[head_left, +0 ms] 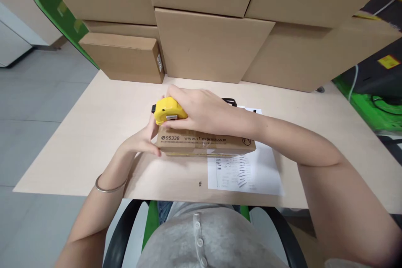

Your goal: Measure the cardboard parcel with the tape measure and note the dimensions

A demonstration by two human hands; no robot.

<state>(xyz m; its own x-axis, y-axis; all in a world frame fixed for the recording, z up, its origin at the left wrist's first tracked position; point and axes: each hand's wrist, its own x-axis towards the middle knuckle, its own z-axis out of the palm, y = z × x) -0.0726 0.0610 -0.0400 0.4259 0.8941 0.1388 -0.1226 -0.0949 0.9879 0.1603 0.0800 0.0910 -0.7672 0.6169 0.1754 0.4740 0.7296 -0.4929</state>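
Right hand (pixel 201 111) gripping yellow tape measure (pixel 168 111) atop left end of flat carton (pixel 204 142), long axis running along desk (pixel 94 134) front edge; left hand (pixel 143 140) bracing carton's left end.

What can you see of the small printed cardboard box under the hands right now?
The printed box is a flat, brown cardboard carton lying on the pale table, its long side facing the camera with dark print reading 95338 and a web address. It rests partly over a white paper sheet. The left hand touches its left end; the right hand presses a yellow tape measure on its top.
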